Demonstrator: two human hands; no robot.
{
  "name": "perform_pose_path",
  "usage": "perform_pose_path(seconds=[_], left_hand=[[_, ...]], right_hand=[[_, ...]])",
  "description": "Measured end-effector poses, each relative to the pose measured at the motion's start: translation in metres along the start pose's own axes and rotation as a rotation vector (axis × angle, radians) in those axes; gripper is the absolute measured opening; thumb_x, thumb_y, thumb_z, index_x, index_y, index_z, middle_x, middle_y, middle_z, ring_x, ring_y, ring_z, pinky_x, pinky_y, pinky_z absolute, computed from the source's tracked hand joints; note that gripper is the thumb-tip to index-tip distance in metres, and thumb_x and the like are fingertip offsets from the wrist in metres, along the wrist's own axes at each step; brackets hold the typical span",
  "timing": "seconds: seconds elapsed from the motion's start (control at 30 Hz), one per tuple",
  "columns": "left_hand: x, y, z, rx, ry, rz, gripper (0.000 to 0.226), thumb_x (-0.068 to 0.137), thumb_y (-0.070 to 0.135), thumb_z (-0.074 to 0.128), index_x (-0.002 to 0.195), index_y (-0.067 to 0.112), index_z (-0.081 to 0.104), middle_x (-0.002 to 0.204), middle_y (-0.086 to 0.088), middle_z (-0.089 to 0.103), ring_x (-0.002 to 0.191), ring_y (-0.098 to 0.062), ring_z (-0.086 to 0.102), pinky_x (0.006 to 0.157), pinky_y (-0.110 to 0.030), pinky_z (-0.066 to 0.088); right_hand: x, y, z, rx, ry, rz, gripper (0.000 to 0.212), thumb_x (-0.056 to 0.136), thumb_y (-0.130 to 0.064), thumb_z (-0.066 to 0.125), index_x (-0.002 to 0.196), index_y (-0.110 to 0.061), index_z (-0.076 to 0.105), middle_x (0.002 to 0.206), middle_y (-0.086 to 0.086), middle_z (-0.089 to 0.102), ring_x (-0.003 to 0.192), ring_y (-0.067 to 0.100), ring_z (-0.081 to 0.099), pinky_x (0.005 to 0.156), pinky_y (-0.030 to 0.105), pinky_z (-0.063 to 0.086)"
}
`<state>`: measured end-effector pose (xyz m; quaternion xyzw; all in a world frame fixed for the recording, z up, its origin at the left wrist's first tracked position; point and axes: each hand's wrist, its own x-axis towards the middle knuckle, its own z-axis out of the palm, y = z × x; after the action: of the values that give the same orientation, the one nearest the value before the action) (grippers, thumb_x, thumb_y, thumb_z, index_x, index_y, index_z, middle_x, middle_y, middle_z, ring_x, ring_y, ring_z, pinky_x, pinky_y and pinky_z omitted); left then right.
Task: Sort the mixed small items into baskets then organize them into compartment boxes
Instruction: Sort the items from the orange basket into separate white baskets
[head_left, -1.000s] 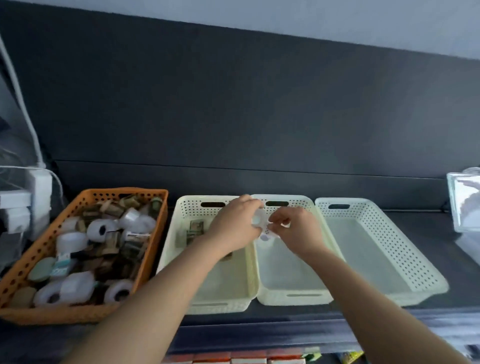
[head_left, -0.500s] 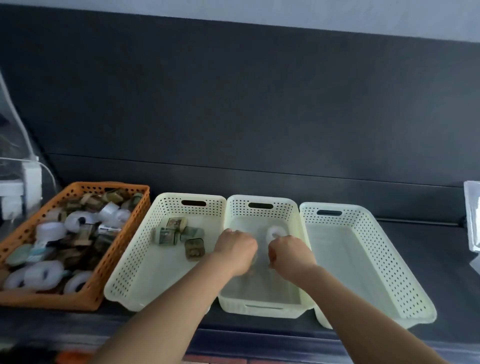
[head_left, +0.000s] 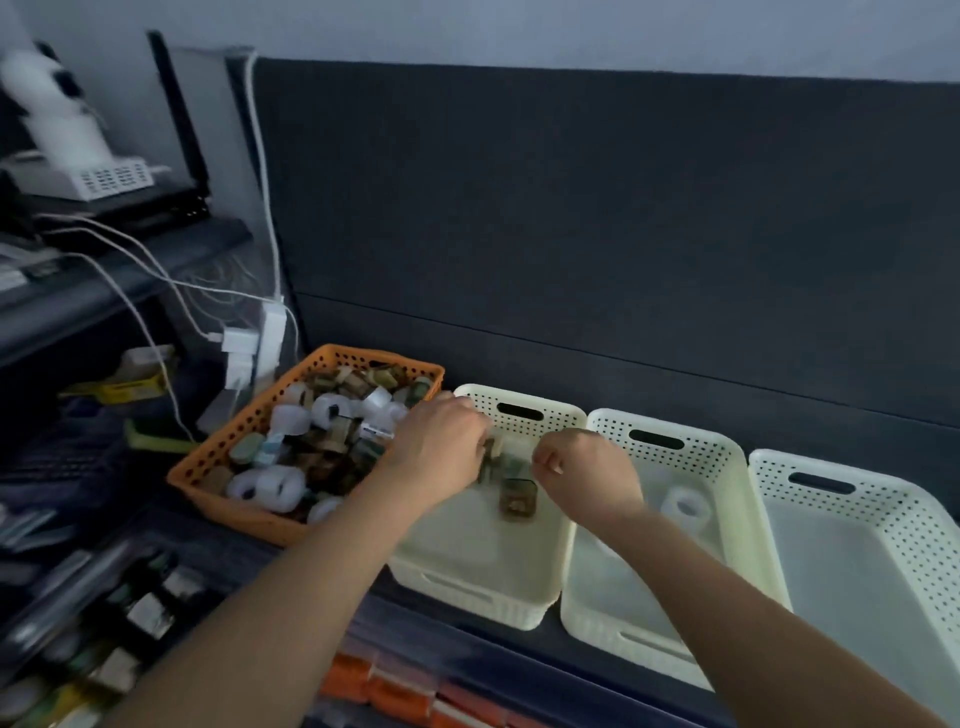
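Nearest us, our left hand (head_left: 441, 447) hangs over the seam between the orange basket (head_left: 244, 519) and the first cream basket (head_left: 483, 561), fingers curled downward; whether they hold anything we cannot tell; our right hand (head_left: 587, 478) hovers over that cream basket in a loose fist, nothing showing in it. A few brown pieces (head_left: 517, 496) lie beneath the hands; one white roll (head_left: 685, 506) sits in the middle basket (head_left: 727, 452); the mixed heap fills the orange basket. The risk, we judge: a piece let go over the shared rims could bounce into the wrong basket; a grab into the crowded heap could drag neighbours out.
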<state>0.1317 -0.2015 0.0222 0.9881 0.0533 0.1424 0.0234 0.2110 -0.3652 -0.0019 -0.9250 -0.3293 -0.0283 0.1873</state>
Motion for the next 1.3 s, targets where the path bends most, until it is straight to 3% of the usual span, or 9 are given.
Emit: perform_pose_path(seconds=[0.2,0.37,0.5,0.63,0.8,0.93,1.0,1.13,1.3], left_hand=[[-0.032,-0.093,-0.021,0.038,0.018,-0.144,0.021,0.088,0.019,0.056,0.103,0.027,0.069,0.106,0.006,0.062,0.104,-0.018,0.054,0.081,-0.030,0.046],[-0.052,-0.166,-0.024,0.071,-0.143,-0.225,0.024,0.087,0.012,0.053,0.104,0.021,0.068,0.106,-0.001,0.058,0.102,-0.022,0.052,0.074,-0.036,0.051],[-0.060,-0.209,-0.012,0.038,-0.218,-0.232,0.031,0.088,0.013,0.052,0.116,0.022,0.064,0.120,-0.001,0.056,0.107,-0.022,0.052,0.076,-0.037,0.051],[-0.051,-0.242,0.003,-0.029,-0.225,-0.196,0.040,0.090,0.016,0.053,0.130,0.020,0.055,0.136,0.000,0.047,0.117,-0.023,0.048,0.083,-0.035,0.048],[-0.027,-0.251,0.014,-0.055,-0.209,-0.144,0.052,0.091,0.005,0.050,0.141,0.016,0.042,0.148,-0.003,0.036,0.130,-0.026,0.038,0.100,-0.039,0.042],[0.006,-0.261,0.025,-0.029,-0.193,-0.098,0.065,0.089,0.000,0.048,0.148,0.021,0.030,0.155,-0.004,0.026,0.135,-0.026,0.033,0.099,-0.038,0.041],[0.021,-0.263,0.032,-0.050,-0.226,-0.100,0.065,0.090,0.002,0.049,0.149,0.022,0.029,0.153,-0.005,0.029,0.134,-0.027,0.035,0.098,-0.039,0.042],[0.043,-0.266,0.041,0.032,-0.275,-0.070,0.042,0.089,0.014,0.056,0.130,0.023,0.052,0.131,-0.003,0.054,0.119,-0.025,0.050,0.094,-0.041,0.041],[0.044,-0.260,0.040,-0.056,-0.103,-0.148,0.026,0.094,0.017,0.049,0.118,0.013,0.057,0.113,-0.010,0.061,0.098,-0.030,0.059,0.080,-0.042,0.050]], right_hand=[[0.029,-0.094,0.026,0.078,0.021,-0.220,0.016,0.087,-0.033,0.061,0.100,-0.029,0.069,0.099,-0.007,0.066,0.095,0.015,0.058,0.075,0.029,0.048],[0.054,-0.156,0.056,0.077,-0.033,-0.304,0.017,0.087,-0.029,0.060,0.101,-0.024,0.069,0.100,-0.001,0.063,0.099,0.021,0.057,0.075,0.032,0.051],[0.072,-0.184,0.083,0.025,-0.084,-0.328,0.030,0.088,-0.022,0.058,0.117,-0.023,0.063,0.118,0.001,0.061,0.115,0.023,0.050,0.087,0.037,0.049],[0.092,-0.205,0.106,-0.090,-0.189,-0.259,0.049,0.089,-0.025,0.054,0.137,-0.028,0.046,0.145,0.001,0.042,0.130,0.027,0.038,0.104,0.041,0.038],[0.098,-0.201,0.117,-0.171,-0.182,-0.180,0.047,0.087,-0.031,0.057,0.133,-0.026,0.047,0.125,0.004,0.056,0.117,0.027,0.047,0.096,0.039,0.043],[0.108,-0.199,0.118,-0.113,-0.123,-0.161,0.037,0.082,-0.039,0.057,0.114,-0.021,0.058,0.107,0.004,0.060,0.104,0.024,0.054,0.082,0.034,0.048],[0.110,-0.195,0.115,-0.030,-0.083,-0.136,0.037,0.080,-0.042,0.059,0.110,-0.021,0.061,0.103,0.003,0.060,0.099,0.022,0.056,0.077,0.033,0.049],[0.111,-0.187,0.108,0.148,0.046,-0.077,0.049,0.079,-0.041,0.066,0.123,-0.021,0.059,0.110,0.002,0.063,0.100,0.019,0.059,0.078,0.030,0.051],[0.106,-0.178,0.099,0.300,0.189,0.006,0.046,0.078,-0.039,0.071,0.119,-0.022,0.062,0.108,-0.003,0.066,0.095,0.014,0.061,0.074,0.025,0.049]])
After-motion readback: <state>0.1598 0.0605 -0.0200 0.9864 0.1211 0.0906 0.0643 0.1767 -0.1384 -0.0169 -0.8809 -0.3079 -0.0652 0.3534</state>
